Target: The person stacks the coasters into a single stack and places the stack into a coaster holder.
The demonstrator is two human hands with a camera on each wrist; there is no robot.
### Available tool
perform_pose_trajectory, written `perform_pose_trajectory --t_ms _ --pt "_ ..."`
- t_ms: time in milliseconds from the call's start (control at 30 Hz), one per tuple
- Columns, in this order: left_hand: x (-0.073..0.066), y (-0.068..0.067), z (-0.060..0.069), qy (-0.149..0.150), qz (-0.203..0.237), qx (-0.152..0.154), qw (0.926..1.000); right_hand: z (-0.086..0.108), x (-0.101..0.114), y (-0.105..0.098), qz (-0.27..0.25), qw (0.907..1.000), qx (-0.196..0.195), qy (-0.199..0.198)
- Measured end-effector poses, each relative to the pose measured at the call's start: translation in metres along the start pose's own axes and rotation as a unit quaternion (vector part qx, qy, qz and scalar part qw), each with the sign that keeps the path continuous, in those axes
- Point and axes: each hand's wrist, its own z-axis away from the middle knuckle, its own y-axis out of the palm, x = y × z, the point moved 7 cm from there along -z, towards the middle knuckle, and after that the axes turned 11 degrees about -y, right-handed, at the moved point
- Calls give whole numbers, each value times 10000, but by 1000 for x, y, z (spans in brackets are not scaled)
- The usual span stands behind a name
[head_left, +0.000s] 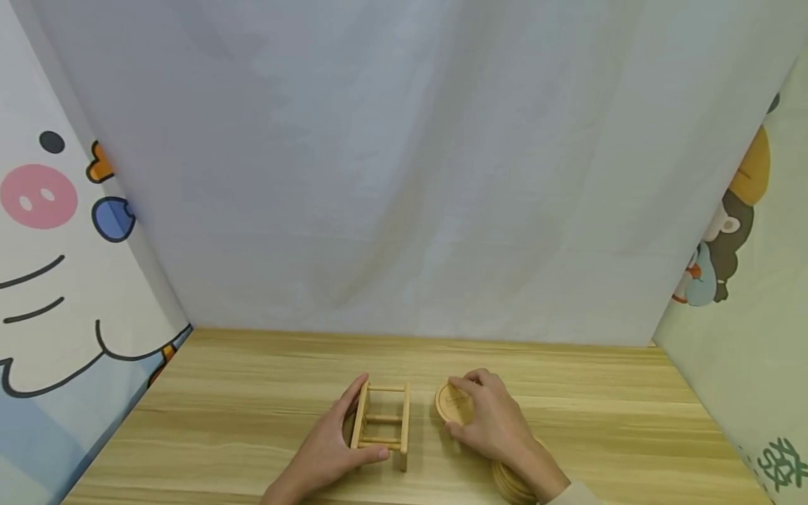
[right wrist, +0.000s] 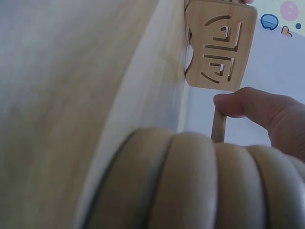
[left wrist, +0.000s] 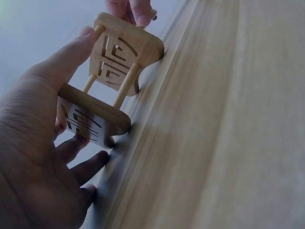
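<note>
A small wooden coaster rack (head_left: 407,415) stands on the table, its two cut-out side panels (right wrist: 221,45) joined by thin rods. My left hand (head_left: 325,445) grips it from the left, with the thumb across the near rod and the fingers along the outer panel. To the right of the rack, my right hand (head_left: 495,421) pinches a round wooden coaster (head_left: 449,407) between thumb and fingers. The right wrist view shows this coaster (right wrist: 218,126) edge-on, close to the rack. No coaster is visible between the rack's panels.
A stack of several round wooden coasters (head_left: 510,484) lies under my right forearm, partly hidden by it. The wood-grain table (head_left: 284,358) ends at a pale cloth backdrop (head_left: 379,210), with printed cartoon panels (head_left: 76,301) on both sides.
</note>
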Motion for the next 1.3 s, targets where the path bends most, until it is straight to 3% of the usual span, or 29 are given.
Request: perform_pose_trajectory --t_ms 1300 --pt "-1 0 0 -29 -61 29 10000 25 14 -35 -149 9985 -474 -225"
